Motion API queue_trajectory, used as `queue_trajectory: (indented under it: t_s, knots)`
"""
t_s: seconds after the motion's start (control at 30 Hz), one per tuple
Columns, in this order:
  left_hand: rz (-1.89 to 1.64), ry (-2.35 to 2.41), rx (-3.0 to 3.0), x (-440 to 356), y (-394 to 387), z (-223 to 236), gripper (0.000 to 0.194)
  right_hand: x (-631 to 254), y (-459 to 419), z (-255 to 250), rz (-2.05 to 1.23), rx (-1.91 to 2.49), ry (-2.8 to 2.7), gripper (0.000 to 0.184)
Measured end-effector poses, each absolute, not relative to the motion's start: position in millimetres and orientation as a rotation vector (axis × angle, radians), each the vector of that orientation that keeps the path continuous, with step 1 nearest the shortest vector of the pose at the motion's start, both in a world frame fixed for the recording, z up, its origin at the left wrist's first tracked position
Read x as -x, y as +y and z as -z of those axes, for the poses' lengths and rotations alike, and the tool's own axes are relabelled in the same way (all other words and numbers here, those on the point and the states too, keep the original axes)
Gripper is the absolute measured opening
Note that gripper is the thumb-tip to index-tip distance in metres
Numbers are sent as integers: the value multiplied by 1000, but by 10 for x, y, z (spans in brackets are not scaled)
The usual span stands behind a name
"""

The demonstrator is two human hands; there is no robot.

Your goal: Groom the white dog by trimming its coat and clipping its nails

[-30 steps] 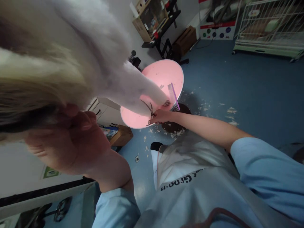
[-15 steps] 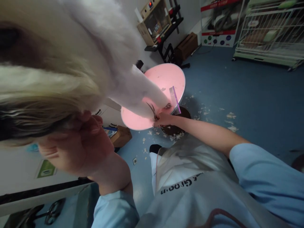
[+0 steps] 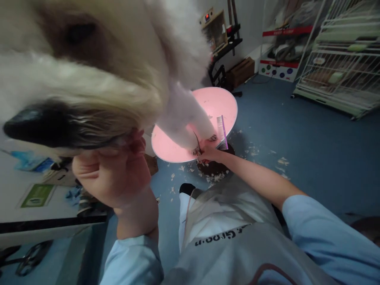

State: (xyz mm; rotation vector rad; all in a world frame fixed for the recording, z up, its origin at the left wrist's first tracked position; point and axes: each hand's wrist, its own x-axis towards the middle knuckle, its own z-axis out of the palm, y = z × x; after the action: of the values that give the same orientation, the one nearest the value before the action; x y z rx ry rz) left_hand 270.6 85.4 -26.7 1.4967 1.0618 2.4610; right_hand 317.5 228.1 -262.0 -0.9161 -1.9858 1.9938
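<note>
A fluffy white dog (image 3: 89, 67) stands on a round pink table (image 3: 221, 105), its muzzle close to the camera. My left hand (image 3: 111, 174) is closed under the dog's chin, gripping the chin fur. My right hand (image 3: 206, 152) reaches down to the dog's front paw (image 3: 208, 132) and is shut on a pair of scissors (image 3: 197, 145), whose blades point up at the leg fur. A purple comb (image 3: 222, 132) sticks up beside that hand; whether the hand holds it is unclear.
Fur clippings (image 3: 267, 154) lie scattered on the blue floor (image 3: 297, 126) round the table's dark base. White wire cages (image 3: 341, 67) stand at the back right. A dark shelf rack (image 3: 221, 47) and a brown box (image 3: 240, 71) stand by the far wall.
The dog's head has dropped and turned, so its dark nose now shows at left. My left hand stays under the chin. My right hand with the scissors has kept at the front paw.
</note>
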Motion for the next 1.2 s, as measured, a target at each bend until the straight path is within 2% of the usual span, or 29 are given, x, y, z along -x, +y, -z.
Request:
queue_trajectory:
  t_s: [0.2,0.33,0.5,0.7,0.9,1.0,1.2]
  knots:
    - [-2359,903,-1671,-2678,838,268,15,-3190,2256,2671,-2088,929,-1863,20]
    - [-2320,854,-1703,-2689,814,268,20,-3205,2240,2704,-2176,883,-1826,14]
    - [-2330,854,-1692,-2677,809,274,15,-3198,2184,2762,-2146,886,-1789,7]
    - [-2330,855,-1724,-2659,796,286,12,-3138,2112,2917,-2292,806,-1564,11]
    - [-2303,857,-1772,-2619,809,295,24,-3015,2039,3025,-2443,750,-1331,22]
    - [-2277,835,-1786,-2606,808,300,23,-2959,1987,3044,-2394,748,-1358,25]
    - [-2257,791,-1786,-2611,809,291,16,-3065,1971,3013,-2247,737,-1614,13]
